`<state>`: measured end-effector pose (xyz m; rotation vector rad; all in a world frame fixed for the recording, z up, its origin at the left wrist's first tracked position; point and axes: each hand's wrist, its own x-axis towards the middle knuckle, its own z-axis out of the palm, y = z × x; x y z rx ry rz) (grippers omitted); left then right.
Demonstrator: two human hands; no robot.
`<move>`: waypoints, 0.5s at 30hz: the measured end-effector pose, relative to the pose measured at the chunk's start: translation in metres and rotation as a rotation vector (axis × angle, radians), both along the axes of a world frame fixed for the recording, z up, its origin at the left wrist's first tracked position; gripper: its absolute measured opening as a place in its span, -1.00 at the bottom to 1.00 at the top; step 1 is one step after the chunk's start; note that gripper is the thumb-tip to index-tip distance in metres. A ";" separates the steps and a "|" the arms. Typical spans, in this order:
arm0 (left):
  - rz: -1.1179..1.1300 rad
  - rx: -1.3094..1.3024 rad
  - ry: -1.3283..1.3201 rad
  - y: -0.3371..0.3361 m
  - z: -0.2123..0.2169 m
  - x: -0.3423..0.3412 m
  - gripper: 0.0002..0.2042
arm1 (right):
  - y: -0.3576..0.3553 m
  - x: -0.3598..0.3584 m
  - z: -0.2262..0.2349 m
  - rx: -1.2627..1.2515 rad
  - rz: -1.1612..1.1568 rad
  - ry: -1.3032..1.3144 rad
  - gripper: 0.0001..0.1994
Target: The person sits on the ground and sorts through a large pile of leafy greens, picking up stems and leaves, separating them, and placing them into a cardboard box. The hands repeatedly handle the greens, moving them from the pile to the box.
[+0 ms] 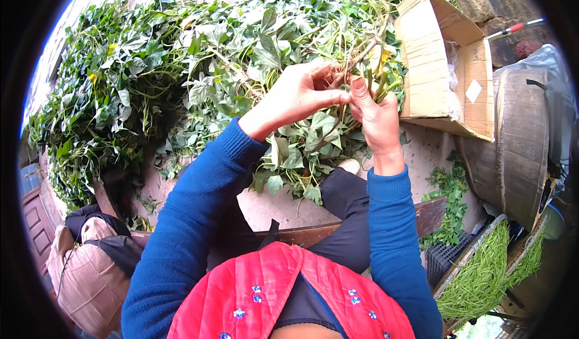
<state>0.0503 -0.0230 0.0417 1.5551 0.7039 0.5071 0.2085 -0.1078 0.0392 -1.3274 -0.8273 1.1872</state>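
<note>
My left hand and my right hand are close together in front of me, over a large heap of leafy green vines. A brown woody vine stem runs up from between them. My left fingers are closed round it, with the thumb reaching across to the right hand. Thick green stems stick out of my right hand, its thumb pressed against the fingers. Part of the grip is hidden behind my thumbs. Broad leaves hang below both hands.
An open cardboard box stands to the right of the heap, beside a large wooden barrel. At lower right are a basket of thin green stems and a dark plastic crate. A bundled pinkish cloth sits at lower left.
</note>
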 end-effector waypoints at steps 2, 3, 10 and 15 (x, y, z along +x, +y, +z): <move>0.045 -0.142 -0.131 0.005 -0.013 0.001 -0.66 | 0.004 -0.002 0.008 0.011 -0.022 -0.092 -0.78; 0.063 -0.200 -0.126 0.009 -0.013 0.002 -0.69 | 0.002 0.010 0.004 0.004 -0.055 -0.072 -0.80; 0.160 -0.552 -0.422 0.013 0.002 -0.004 -0.66 | -0.006 -0.007 -0.013 -0.051 0.142 0.054 -0.81; 0.193 -0.574 -0.607 0.020 -0.004 -0.010 -0.63 | -0.009 -0.009 -0.007 -0.067 0.342 0.113 -0.85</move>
